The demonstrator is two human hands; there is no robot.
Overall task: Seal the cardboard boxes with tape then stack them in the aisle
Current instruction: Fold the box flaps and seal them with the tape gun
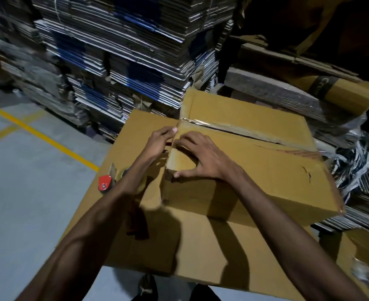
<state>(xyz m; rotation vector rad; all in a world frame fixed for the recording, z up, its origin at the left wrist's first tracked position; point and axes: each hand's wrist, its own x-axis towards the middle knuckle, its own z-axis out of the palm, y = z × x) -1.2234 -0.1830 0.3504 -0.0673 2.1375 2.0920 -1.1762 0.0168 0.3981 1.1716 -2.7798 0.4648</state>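
A brown cardboard box (266, 166) lies on top of a larger cardboard box (201, 246). Clear tape (203, 123) runs along the upper box's top seam, and the seam gapes further right. My left hand (159, 142) presses the tape's end down over the box's left edge with straight fingers. My right hand (203, 157) lies spread on the top of that box at its near left corner, thumb along the edge. A red tape dispenser (106, 182) rests on the lower box, left of my left forearm.
Tall stacks of flattened cartons (125, 61) stand behind the boxes. Wrapped bundles of cardboard (287, 98) pile up on the right. The grey floor (27, 181) with yellow lines (46, 139) opens to the left. Another box corner (361, 253) shows at lower right.
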